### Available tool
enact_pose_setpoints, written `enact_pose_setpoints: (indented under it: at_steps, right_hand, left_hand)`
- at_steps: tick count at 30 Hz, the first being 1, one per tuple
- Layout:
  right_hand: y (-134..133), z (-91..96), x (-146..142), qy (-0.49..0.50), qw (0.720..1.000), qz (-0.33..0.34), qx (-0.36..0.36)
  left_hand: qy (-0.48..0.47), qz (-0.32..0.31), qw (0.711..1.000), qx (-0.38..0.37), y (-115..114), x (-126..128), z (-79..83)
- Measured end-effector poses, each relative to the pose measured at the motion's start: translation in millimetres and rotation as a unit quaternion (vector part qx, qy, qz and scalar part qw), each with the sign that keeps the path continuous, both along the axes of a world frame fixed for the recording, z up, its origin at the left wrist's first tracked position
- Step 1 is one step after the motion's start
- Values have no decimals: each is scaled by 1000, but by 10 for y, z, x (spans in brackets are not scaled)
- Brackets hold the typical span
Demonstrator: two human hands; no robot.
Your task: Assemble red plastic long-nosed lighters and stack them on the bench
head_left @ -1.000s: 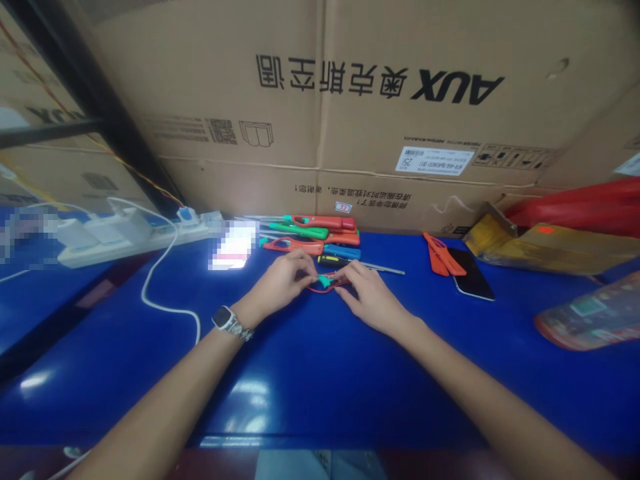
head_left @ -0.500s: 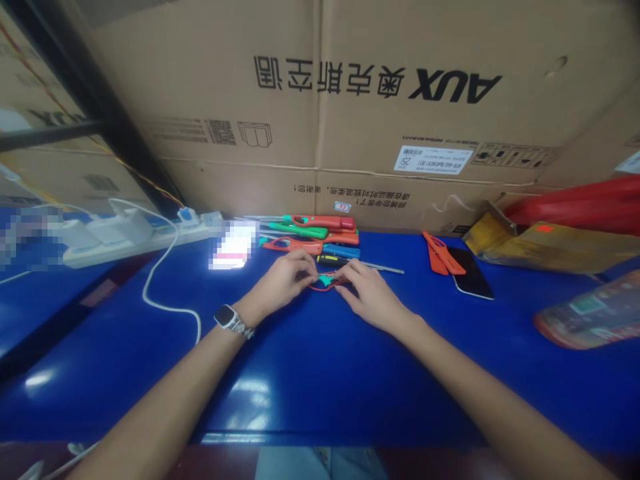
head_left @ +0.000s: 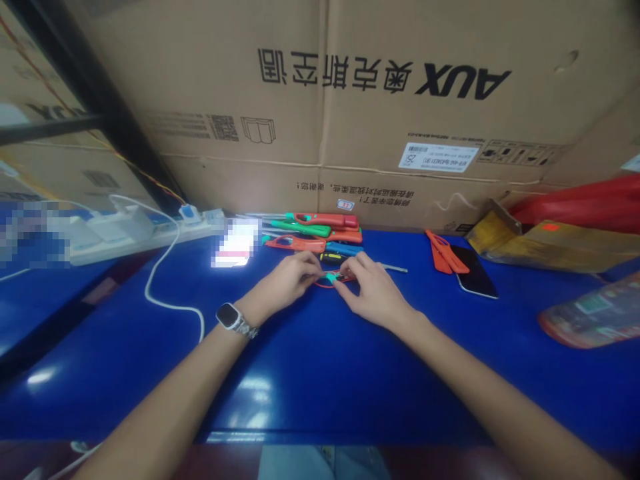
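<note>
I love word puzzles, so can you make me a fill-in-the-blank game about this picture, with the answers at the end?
1. The watch is on the person's ____ wrist.
2. The shiny tabletop is colored ____.
3. Between the left hand and the right hand is a small ____ and orange part.
4. The AUX letters on the cardboard box are turned upside ____.

Missing words: left; blue; green; down.

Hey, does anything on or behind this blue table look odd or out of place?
The cardboard box behind the table looks upside down: its large black letters are inverted. Also, orange pieces overlap the phone at right. I see no spill.
</note>
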State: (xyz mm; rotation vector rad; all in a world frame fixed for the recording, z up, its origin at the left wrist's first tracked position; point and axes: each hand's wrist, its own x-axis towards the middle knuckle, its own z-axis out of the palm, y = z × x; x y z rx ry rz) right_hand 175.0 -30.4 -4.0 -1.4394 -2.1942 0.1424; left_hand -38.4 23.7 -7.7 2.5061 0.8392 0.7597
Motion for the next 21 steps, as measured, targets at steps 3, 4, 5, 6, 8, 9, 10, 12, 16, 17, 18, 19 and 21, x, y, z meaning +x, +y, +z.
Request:
enact_pose_setpoints:
  at_steps: [3,4,5,6,8,9,10,12,16,17,18,19,21]
  right_hand:
    - [55,43,-124,-16,1000,-11,12]
    - [85,52,-166,-23,1000,-5,4]
    - [116,58,-202,-28,1000,1,-8]
    - [148,59,-231,-28,999,3,-17]
    - [201,46,-263,-11,999,6,-32]
    - [219,34,-266,5,999,6,-37]
    - [231,18,-263,25,999,6,-41]
    - [241,-14,-243,61,997,12,-45]
    - [236,-58,-206,95,994,40,-39]
    - [235,-64,-203,100,993,41,-35]
    - [234,-69,-202,105,993,38,-33]
    - [235,-73,-202,108,993,34,-31]
    - [237,-82,-203,107,993,29,-29]
  left_hand:
    - [0,13,1000,-14,-3,17,-6]
    - [0,20,1000,-19,-5,22,-4]
    - [0,27,999,-25,-8,25,2]
    - [0,35,999,-33,-14,25,11]
    - [-3,53,997,-50,-30,18,39]
    - [-4,60,997,-55,-40,12,55]
    - [-3,62,996,-58,-50,6,71]
    - [6,53,997,-55,-63,-8,97]
    - [31,40,997,-58,-56,-33,110]
    - [34,43,997,-57,-50,-39,108]
    - [37,45,997,-56,-46,-44,105]
    - [41,46,997,-53,-42,-47,102]
    - [46,51,997,-45,-40,-47,91]
